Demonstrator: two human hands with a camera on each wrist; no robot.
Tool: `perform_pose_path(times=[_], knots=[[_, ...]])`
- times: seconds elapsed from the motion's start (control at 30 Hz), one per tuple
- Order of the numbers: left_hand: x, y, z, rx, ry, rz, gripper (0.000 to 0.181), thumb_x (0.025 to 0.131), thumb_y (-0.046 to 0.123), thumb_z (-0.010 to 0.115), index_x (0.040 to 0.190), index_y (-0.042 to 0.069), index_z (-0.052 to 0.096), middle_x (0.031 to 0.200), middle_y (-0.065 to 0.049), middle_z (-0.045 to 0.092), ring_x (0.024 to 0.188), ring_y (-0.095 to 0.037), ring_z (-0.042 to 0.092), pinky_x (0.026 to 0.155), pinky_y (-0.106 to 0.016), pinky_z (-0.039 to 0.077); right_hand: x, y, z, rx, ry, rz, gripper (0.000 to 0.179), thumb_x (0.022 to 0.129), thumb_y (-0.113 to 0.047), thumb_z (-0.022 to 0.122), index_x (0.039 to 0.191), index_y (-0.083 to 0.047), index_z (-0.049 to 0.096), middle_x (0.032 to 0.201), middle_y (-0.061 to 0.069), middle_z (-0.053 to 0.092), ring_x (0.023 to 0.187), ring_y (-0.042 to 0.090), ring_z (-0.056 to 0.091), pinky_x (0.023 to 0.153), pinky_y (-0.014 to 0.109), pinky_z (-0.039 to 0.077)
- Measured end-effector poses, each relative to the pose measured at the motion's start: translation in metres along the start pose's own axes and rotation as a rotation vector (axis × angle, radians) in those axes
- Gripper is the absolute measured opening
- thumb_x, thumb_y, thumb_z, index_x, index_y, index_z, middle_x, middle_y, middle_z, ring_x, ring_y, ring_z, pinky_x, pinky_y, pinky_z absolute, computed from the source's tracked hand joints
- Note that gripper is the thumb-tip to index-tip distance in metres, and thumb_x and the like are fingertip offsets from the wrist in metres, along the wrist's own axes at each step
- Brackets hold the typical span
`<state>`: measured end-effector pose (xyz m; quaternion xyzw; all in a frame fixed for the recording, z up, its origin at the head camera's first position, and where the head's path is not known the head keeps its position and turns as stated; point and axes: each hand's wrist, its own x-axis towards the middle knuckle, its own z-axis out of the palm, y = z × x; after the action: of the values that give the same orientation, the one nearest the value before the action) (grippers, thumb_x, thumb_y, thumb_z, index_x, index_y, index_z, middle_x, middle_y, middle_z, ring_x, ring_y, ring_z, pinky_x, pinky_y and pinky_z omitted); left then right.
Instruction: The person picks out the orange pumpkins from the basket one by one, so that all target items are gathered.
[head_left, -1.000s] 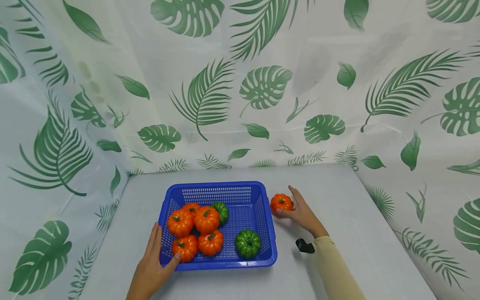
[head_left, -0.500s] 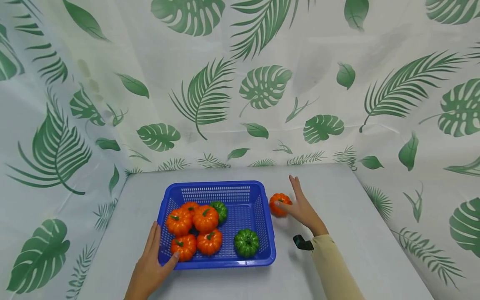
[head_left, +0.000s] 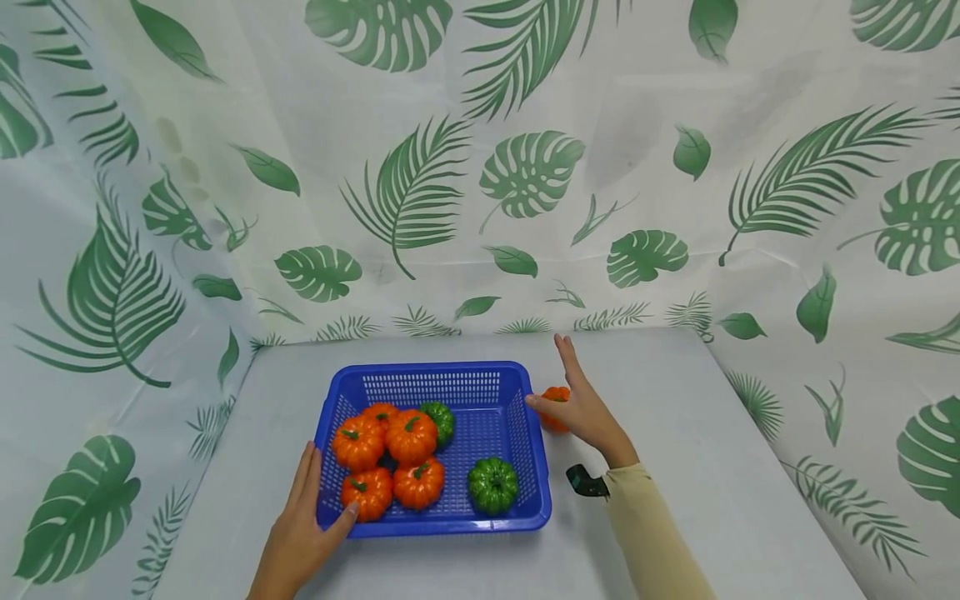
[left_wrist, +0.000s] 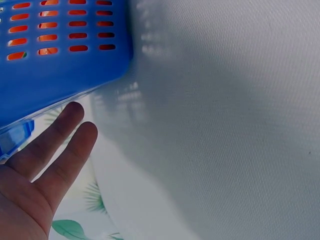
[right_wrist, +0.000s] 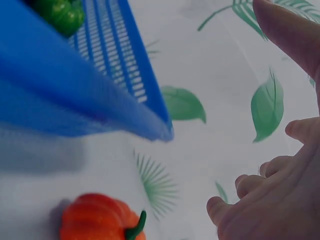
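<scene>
My left hand [head_left: 300,525] rests at the left side of a blue plastic basket [head_left: 442,527], with straight fingers along its outer wall and the thumb at the front left corner. In the left wrist view, two straight fingers [left_wrist: 67,155] lie close below the basket's rim. My right hand [head_left: 588,417] hovers beside the right rim with fingers spread, holding nothing. Below it, a small orange pumpkin [head_left: 555,426] sits on the table outside the basket, partly hidden by the hand. The right wrist view shows that pumpkin [right_wrist: 97,220] apart from the fingers.
Inside the basket, several orange pumpkins [head_left: 412,437] are heaped at the left. One green pumpkin [head_left: 493,486] sits front right and another [head_left: 439,423] behind the heap. A leaf-patterned sheet [head_left: 517,275] walls in the white table [head_left: 645,367] at the back and sides.
My right hand has come off the orange pumpkin, its fingers spreading, and moved left toward the basket's right rim. The pumpkin stays on the table. The left hand keeps its place.
</scene>
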<state>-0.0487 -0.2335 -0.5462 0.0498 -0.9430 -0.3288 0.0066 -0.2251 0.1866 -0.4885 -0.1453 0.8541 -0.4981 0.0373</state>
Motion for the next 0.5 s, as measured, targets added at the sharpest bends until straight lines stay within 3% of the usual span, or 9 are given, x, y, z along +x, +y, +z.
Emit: perform_pose_path(times=[0.23, 0.37, 0.5], knots=[[0.000, 0.000, 0.000, -0.002, 0.007, 0.000, 0.109, 0.100, 0.059, 0.067, 0.172, 0.003, 0.006, 0.179, -0.015, 0.001, 0.153, -0.056, 0.028, 0.110, -0.075, 0.037, 0.004, -0.011, 0.018, 0.004, -0.028, -0.063, 0.116, 0.092, -0.045, 0.081, 0.174, -0.028, 0.002, 0.180, 0.007, -0.003, 0.156, 0.057, 0.020, 0.114, 0.077, 0.027], [0.000, -0.001, 0.000, -0.008, 0.012, 0.007, 0.109, 0.100, 0.059, 0.066, 0.172, 0.003, 0.007, 0.179, -0.015, 0.002, 0.153, -0.056, 0.027, 0.110, -0.075, 0.037, 0.005, -0.016, 0.027, 0.041, -0.067, -0.100, 0.115, 0.094, -0.043, 0.082, 0.174, -0.026, 0.001, 0.180, 0.005, 0.000, 0.160, 0.049, 0.017, 0.118, 0.071, 0.028], [0.000, -0.002, 0.003, -0.009, 0.022, 0.027, 0.107, 0.100, 0.058, 0.066, 0.171, 0.002, 0.009, 0.179, -0.016, 0.004, 0.152, -0.056, 0.029, 0.108, -0.075, 0.039, 0.005, -0.021, 0.034, 0.077, -0.094, -0.119, 0.113, 0.094, -0.040, 0.082, 0.174, -0.025, 0.004, 0.180, 0.004, 0.002, 0.158, 0.050, 0.021, 0.118, 0.071, 0.029]])
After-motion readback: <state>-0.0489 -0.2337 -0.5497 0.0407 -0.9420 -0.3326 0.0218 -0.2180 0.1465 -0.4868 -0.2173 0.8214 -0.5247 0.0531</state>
